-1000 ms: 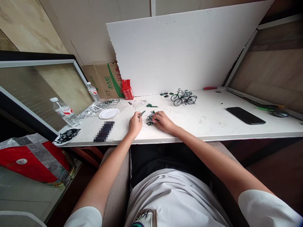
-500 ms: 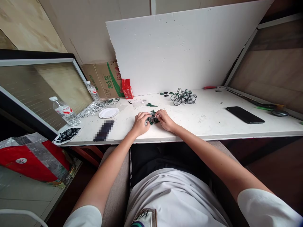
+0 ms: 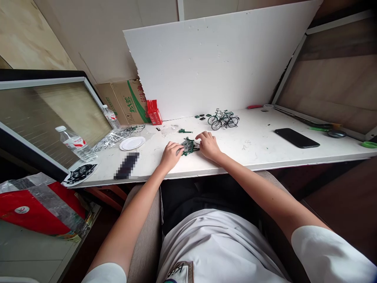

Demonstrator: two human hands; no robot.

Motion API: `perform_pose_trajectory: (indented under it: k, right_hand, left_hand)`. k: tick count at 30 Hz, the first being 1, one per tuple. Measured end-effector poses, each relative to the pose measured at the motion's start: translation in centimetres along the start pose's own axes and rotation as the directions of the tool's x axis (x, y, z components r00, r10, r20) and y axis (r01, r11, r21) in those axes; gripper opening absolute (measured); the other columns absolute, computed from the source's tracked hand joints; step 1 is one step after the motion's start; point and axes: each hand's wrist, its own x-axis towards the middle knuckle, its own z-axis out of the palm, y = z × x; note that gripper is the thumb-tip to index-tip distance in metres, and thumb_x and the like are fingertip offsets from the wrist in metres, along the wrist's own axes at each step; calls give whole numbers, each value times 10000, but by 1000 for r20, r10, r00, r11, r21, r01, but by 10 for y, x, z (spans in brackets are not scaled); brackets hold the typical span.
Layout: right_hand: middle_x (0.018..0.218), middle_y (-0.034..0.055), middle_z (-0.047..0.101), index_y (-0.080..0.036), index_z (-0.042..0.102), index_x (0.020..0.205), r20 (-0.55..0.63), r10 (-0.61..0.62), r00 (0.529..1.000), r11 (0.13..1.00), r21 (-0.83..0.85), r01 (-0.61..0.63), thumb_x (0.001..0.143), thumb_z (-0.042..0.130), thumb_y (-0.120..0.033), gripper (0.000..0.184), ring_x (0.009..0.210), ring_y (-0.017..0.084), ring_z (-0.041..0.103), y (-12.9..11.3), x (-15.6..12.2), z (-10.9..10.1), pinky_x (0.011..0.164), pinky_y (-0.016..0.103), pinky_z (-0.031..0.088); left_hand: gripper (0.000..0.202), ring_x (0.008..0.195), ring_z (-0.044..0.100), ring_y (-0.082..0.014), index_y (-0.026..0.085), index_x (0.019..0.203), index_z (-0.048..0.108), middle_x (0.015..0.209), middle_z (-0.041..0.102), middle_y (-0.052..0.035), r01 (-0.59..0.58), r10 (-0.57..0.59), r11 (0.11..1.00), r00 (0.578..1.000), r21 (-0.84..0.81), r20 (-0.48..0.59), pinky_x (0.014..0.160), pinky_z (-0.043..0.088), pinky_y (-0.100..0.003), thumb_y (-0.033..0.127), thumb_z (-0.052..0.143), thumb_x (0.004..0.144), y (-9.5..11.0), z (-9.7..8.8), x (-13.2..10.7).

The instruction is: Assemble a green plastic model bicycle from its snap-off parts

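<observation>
Directly between both hands (image 3: 171, 155) (image 3: 209, 146), green bicycle parts (image 3: 188, 147)

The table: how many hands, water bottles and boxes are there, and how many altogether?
Left hand, right hand: 2 hands
Nearer bottle, farther bottle: 2 water bottles
Red box, cardboard box: 2 boxes
Total: 6

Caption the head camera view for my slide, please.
Left hand and right hand flank small green parts on a white table, miniature bicycles behind.
</observation>
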Motion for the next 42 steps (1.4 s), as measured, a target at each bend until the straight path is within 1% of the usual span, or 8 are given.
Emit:
perform_pose_trajectory:
  k: [7,14,21,24,27,30,34,42]
  right_hand:
    - [1164,207,736,-150,762,1064,242,177,954,979,-139,-147,1049,545,-475,391,1043,362,658,13,7,-25,864,449,511]
    - [1063,168,789,-160,814,991,406,196,893,980,-121,-160,933,748,-287,155,898,290,712,15,15,-44,761,343,503]
    - [978,206,790,-133,785,1029,122,260,958,961,-125,-245,1017,604,-213,198,1042,351,698,17,12,-23,890,429,520]
    - [1027,164,800,-155,766,1081,16,221,975,961,165,-221,1021,607,-288,215,944,298,719,18,14,-12,871,425,548]
    - [1094,140,801,-170,762,1127,9,170,985,818,557,-146,978,665,-460,340,934,269,726,14,16,0,822,387,582]
    - [1066,129,799,-177,765,1095,40,93,995,685,723,-93,948,655,-615,475,911,268,725,0,11,9,806,392,591]
    - [1001,98,799,-211,742,1027,57,-66,996,671,742,2,1004,596,-609,424,984,277,734,-22,-2,10,912,417,586]
    - [1171,126,746,-236,725,1204,-78,-262,962,833,485,266,1090,486,-413,318,1182,298,634,-34,-10,2,1051,483,529]
  left_hand:
    - [128,984,634,-283,212,1012,798,957,785,-92,116,-112,989,992,91,-53,888,547,-434,291,700,988,1,0,-2]
    - [101,955,653,-267,215,874,722,906,753,-89,219,-209,968,974,121,-93,846,517,-390,246,689,965,7,-1,0]
    - [236,809,622,-221,225,735,596,761,667,-48,260,-250,953,965,153,-79,727,448,-331,269,683,950,8,0,-1]
    - [267,760,612,-208,226,707,583,745,668,-42,292,-286,945,956,146,-55,690,417,-323,285,691,944,10,-1,0]
    - [270,743,611,-203,224,698,590,740,676,-40,312,-309,939,950,144,-41,672,396,-320,291,703,934,13,-3,1]
    - [291,728,604,-198,222,689,595,725,669,-35,311,-309,940,950,141,-43,670,390,-317,319,697,944,14,-4,2]
    - [279,714,599,-189,216,703,629,736,671,-37,294,-294,945,956,141,-21,668,401,-307,326,687,952,13,-4,1]
    - [153,856,694,-225,214,948,783,917,757,-82,179,-180,978,984,102,-3,775,519,-327,234,635,980,8,-1,0]
